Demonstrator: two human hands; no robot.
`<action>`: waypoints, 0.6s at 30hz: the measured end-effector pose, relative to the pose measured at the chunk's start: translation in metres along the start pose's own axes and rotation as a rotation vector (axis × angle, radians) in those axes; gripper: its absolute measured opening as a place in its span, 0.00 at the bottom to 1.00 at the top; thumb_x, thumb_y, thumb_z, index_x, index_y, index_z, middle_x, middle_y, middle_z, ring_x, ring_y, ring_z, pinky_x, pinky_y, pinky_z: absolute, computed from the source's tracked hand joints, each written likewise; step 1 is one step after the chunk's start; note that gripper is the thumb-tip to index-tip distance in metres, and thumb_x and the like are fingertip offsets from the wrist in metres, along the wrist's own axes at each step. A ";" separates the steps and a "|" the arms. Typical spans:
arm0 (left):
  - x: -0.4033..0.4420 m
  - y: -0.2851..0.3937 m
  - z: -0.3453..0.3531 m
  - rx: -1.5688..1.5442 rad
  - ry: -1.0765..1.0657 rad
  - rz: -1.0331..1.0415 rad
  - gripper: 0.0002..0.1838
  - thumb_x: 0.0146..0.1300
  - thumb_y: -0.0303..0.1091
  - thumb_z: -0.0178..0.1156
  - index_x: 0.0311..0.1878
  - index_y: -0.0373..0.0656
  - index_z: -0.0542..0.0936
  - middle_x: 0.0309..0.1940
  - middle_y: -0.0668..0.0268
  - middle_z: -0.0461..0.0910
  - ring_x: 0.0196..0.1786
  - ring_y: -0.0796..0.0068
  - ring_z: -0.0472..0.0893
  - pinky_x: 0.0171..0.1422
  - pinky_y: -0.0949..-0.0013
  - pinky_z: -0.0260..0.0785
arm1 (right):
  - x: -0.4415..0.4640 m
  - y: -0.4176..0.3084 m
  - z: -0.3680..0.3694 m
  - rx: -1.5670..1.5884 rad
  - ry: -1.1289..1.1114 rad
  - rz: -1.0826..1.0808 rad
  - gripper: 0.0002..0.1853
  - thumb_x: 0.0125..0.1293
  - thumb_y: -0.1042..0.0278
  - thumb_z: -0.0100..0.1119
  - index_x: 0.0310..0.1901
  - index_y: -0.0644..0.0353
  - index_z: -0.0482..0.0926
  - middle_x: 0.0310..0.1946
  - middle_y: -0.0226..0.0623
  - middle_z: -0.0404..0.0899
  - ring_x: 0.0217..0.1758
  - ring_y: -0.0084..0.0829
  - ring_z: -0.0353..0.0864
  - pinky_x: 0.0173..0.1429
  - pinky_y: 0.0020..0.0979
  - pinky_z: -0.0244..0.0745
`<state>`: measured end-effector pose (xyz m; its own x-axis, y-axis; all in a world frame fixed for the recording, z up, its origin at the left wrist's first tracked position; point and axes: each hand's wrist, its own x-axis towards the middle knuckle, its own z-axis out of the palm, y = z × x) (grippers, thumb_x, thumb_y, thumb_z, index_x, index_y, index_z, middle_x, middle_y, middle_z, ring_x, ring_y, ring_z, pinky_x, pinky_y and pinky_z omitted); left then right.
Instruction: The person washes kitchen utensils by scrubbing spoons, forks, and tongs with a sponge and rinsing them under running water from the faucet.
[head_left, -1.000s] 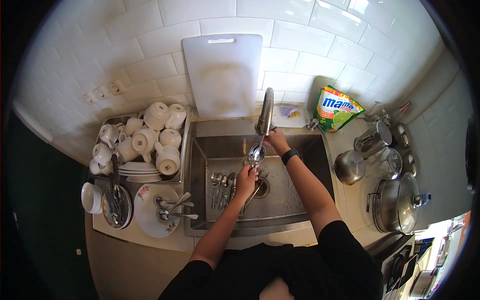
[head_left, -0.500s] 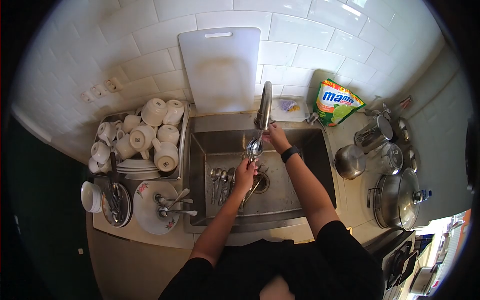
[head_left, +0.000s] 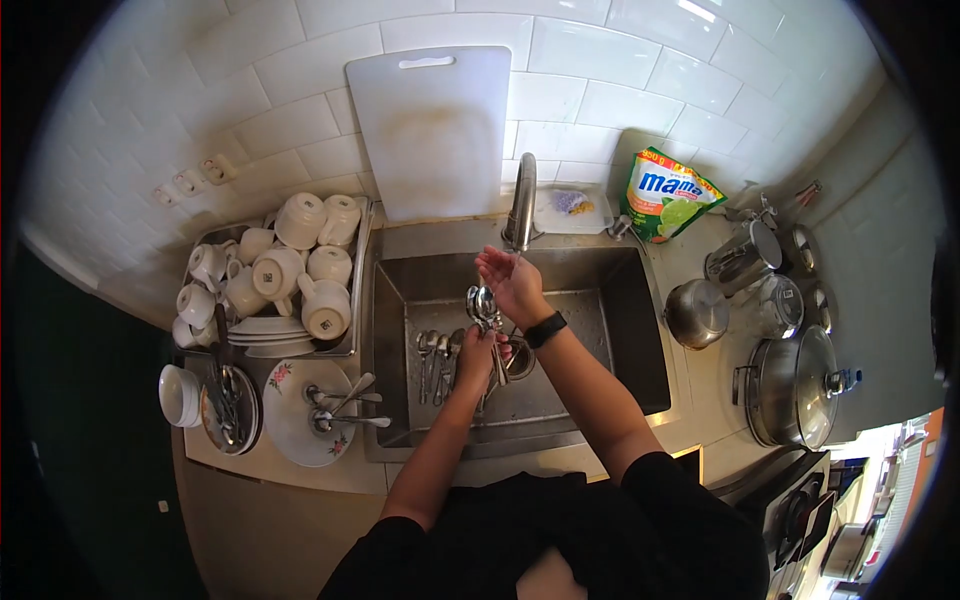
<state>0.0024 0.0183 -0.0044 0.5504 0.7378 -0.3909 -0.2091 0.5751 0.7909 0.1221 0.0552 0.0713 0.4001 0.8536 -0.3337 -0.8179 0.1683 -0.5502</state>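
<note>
My left hand (head_left: 480, 357) is closed around a bunch of metal spoons (head_left: 484, 304), their bowls pointing up over the sink (head_left: 625, 340). Just above the spoons, below the faucet (head_left: 524, 200), my right hand (head_left: 512, 285) is raised with its fingers stretched out and nothing in it. A dark band circles the right wrist. More spoons (head_left: 430, 365) lie on the sink floor to the left of my left hand. The sink drain is partly hidden behind my hands.
Left of the sink stands a rack with white mugs (head_left: 325, 308) and plates. In front of it, a flowered plate (head_left: 290, 400) carries several spoons. A cutting board (head_left: 430, 140) leans on the wall. Detergent pouch (head_left: 670, 195), metal pots (head_left: 697, 313) and a lidded pot (head_left: 793, 390) stand right.
My right hand has moved left and toward me from the faucet, its fingers now stretched out above the spoons. The left hand with the spoons has shifted slightly left and down.
</note>
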 end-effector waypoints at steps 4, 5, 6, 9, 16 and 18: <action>-0.002 0.004 0.003 0.018 -0.006 -0.023 0.07 0.64 0.31 0.42 0.42 0.40 0.66 0.28 0.63 0.72 0.26 0.72 0.75 0.31 0.70 0.72 | -0.001 -0.001 -0.003 -0.399 -0.197 -0.155 0.14 0.62 0.69 0.38 0.39 0.69 0.72 0.34 0.44 0.75 0.40 0.36 0.75 0.46 0.29 0.71; -0.003 0.003 0.004 0.018 -0.013 -0.021 0.07 0.64 0.30 0.42 0.42 0.40 0.66 0.28 0.63 0.73 0.26 0.73 0.75 0.30 0.70 0.72 | 0.001 -0.001 -0.010 -0.716 -0.323 -0.303 0.13 0.62 0.69 0.39 0.37 0.69 0.73 0.32 0.44 0.75 0.38 0.37 0.76 0.45 0.30 0.71; -0.003 0.002 0.005 0.020 -0.018 -0.019 0.06 0.63 0.30 0.42 0.41 0.40 0.66 0.27 0.63 0.73 0.25 0.74 0.75 0.30 0.70 0.72 | 0.001 -0.001 -0.015 -1.030 -0.450 -0.451 0.13 0.62 0.68 0.40 0.35 0.68 0.74 0.31 0.45 0.75 0.36 0.38 0.76 0.43 0.31 0.71; -0.005 0.006 0.009 0.023 -0.031 -0.014 0.05 0.63 0.30 0.44 0.40 0.40 0.65 0.27 0.63 0.74 0.25 0.74 0.76 0.29 0.71 0.72 | -0.033 -0.019 0.003 -1.880 -0.504 -0.609 0.13 0.61 0.67 0.42 0.28 0.68 0.73 0.28 0.47 0.74 0.32 0.44 0.74 0.40 0.37 0.69; -0.002 0.002 0.012 0.081 -0.060 0.007 0.05 0.63 0.29 0.45 0.40 0.40 0.66 0.28 0.62 0.75 0.25 0.75 0.76 0.30 0.74 0.72 | -0.061 -0.040 0.009 -1.805 -0.524 -0.732 0.11 0.58 0.66 0.45 0.27 0.66 0.73 0.24 0.46 0.71 0.32 0.47 0.72 0.40 0.40 0.67; -0.002 -0.001 0.012 0.106 -0.064 0.008 0.07 0.63 0.30 0.46 0.42 0.40 0.67 0.30 0.62 0.74 0.27 0.75 0.76 0.32 0.73 0.72 | -0.048 -0.042 -0.002 -1.683 -0.432 -0.716 0.09 0.56 0.67 0.49 0.30 0.65 0.73 0.25 0.45 0.72 0.32 0.46 0.72 0.40 0.39 0.68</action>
<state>0.0118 0.0119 0.0013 0.6001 0.7161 -0.3565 -0.1284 0.5261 0.8407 0.1381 0.0063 0.1084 0.0999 0.9445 0.3129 0.7506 0.1349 -0.6469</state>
